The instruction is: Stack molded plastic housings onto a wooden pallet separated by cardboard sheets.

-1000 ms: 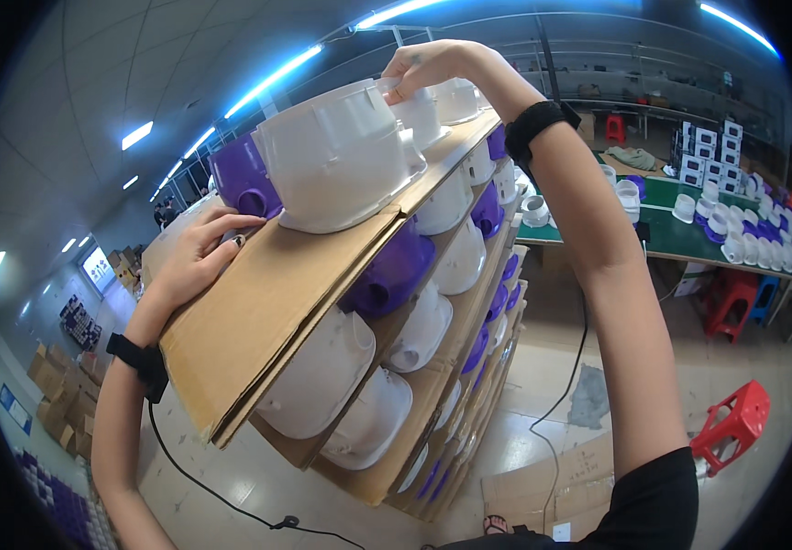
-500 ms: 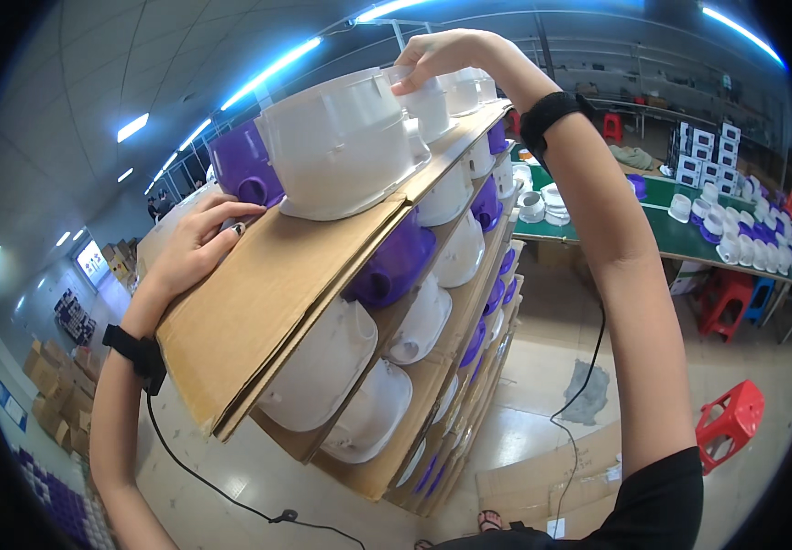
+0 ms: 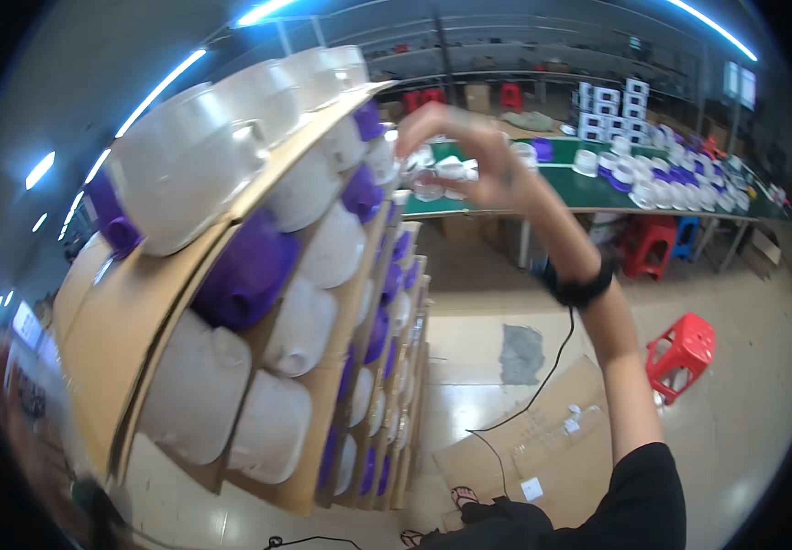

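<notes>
Blurred by motion, my right hand (image 3: 474,151) is raised beside the far end of the stack, fingers curved and apart, with nothing seen between them. A smeared black strap (image 3: 93,509) at the lower left seems to be on my left wrist; that hand's fingers cannot be made out. On the stack's top cardboard sheet (image 3: 93,302) stands a large white plastic housing (image 3: 180,170), with more white housings (image 3: 263,96) in a row behind it. A purple housing (image 3: 111,215) shows at its left. Lower layers hold white and purple housings (image 3: 249,270) between cardboard sheets.
A green table (image 3: 561,188) beyond carries many white and purple parts (image 3: 680,179) and stacked boxes (image 3: 611,115). Red stools (image 3: 680,353) and a blue stool (image 3: 686,236) stand at the right. Flattened cardboard (image 3: 529,440) and a black cable (image 3: 542,390) lie on the floor.
My right hand has left the white housing on top and moved away from the stack. My left hand has come off the top sheet's edge. The view has swung right.
</notes>
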Tool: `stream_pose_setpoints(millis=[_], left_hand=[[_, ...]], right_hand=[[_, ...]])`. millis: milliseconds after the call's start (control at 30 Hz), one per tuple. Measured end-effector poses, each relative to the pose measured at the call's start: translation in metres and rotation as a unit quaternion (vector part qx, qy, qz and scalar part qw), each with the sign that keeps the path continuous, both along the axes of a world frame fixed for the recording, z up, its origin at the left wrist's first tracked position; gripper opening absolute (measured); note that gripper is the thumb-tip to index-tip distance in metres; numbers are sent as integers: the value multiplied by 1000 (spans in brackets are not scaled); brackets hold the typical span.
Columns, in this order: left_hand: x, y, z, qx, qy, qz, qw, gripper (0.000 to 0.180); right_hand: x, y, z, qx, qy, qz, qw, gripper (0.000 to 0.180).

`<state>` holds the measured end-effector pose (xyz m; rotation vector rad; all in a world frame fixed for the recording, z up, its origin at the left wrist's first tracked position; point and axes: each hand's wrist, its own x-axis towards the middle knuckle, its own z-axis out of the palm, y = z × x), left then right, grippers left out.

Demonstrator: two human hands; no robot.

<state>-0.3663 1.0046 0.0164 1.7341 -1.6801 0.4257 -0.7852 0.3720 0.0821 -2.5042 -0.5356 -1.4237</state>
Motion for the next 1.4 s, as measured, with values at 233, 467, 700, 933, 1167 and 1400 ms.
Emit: stream_pose_setpoints(millis=[233, 467, 700, 933, 1167, 1400], left_hand=[[-149, -115, -120, -328, 252, -200, 888, 12], [-350, -328, -129, 116, 694, -141, 696, 22], [-356, -455, -157, 299, 607, -342, 652, 16], [-355, -583, -170, 297, 645, -343, 615, 16], [-328, -714, -175, 144, 690, -275, 654, 18], [-371, -872, -179, 280, 698, -285, 594, 18]], right_hand=[[-98, 78, -182, 265, 183, -11, 947, 15], [-182, 113, -246, 522, 94, -170, 831, 9], [-209, 87, -252, 550, 33, -233, 801, 11], [-209, -36, -266, 549, 51, -270, 789, 11], [-167, -194, -231, 584, 55, -227, 778, 10], [-227, -300, -249, 646, -11, -279, 711, 11]])
